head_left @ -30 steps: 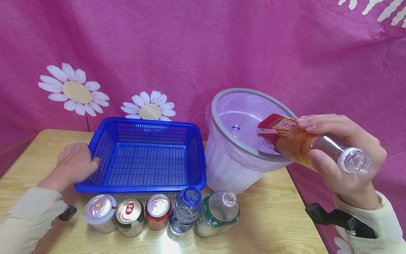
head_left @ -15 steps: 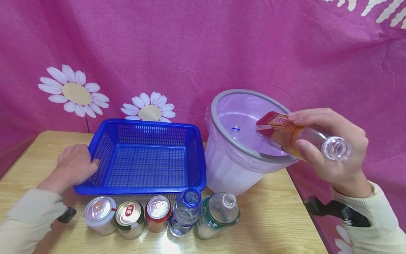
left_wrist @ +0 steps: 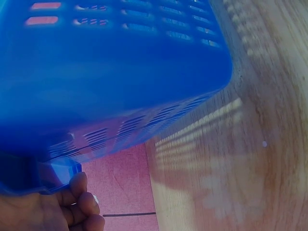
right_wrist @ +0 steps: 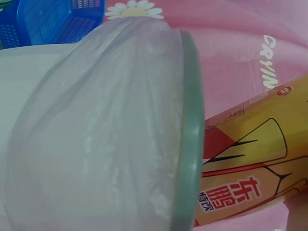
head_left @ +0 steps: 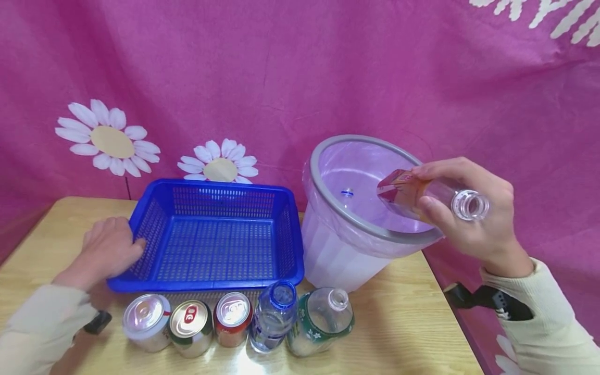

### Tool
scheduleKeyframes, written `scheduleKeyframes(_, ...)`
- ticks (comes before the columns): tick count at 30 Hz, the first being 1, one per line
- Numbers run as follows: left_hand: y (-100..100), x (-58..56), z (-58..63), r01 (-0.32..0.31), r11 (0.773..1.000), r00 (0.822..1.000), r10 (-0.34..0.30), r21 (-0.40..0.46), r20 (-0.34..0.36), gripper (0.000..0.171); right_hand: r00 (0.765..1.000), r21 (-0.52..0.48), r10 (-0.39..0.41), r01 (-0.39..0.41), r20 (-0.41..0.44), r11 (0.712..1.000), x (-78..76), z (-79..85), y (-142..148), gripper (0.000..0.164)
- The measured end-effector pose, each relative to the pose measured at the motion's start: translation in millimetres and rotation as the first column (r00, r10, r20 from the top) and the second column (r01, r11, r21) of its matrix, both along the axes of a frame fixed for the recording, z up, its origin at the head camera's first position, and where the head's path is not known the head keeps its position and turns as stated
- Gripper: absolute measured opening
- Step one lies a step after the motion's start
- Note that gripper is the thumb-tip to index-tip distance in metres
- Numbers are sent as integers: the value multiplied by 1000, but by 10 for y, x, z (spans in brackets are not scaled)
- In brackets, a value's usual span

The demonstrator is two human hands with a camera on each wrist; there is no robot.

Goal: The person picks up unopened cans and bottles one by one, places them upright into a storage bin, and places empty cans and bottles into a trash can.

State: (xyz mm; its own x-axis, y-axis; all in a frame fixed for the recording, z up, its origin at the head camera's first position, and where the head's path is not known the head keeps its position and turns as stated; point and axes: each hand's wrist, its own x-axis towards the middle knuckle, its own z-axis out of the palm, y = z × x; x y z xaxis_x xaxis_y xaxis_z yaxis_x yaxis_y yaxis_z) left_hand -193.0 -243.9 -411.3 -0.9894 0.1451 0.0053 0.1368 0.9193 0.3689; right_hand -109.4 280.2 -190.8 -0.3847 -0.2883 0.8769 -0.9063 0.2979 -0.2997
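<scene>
I have the bottle [head_left: 442,191] held round its middle in the right hand [head_left: 489,226], tipped, its bottom at the bin's [head_left: 333,255] mouth on the right. It looks light, thin, maybe slippery; I'd hold that middle softly. The left hand [head_left: 105,245] grips the basket's [head_left: 215,250] left edge. I can't see all the fingers.

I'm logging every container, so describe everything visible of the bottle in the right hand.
The bottle looks like clear plastic, with a yellow, orange and red label bearing Chinese characters. Its neck is threaded and uncapped. It is held tilted, base end over or inside the opening of the bin, neck pointing away from it. The right hand grips it around the body. Whether it touches the bin is unclear.
</scene>
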Motion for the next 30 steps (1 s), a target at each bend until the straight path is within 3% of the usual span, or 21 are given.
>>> scheduleKeyframes(13,-6,-18,-51,-18,1000,1000,18,18,10,40,979,178,-204,199,12,964,-183,-110,170,34)
scheduleKeyframes(23,6,-10,-11,-17,1000,1000,17,20,-3,36,965,289,-256,231,51,929,-248,-157,236,28)
scheduleKeyframes(30,1,-10,-8,-7,1000,1000,7,11,-7,40,945,372,-324,282,54,884,-271,-197,256,29)
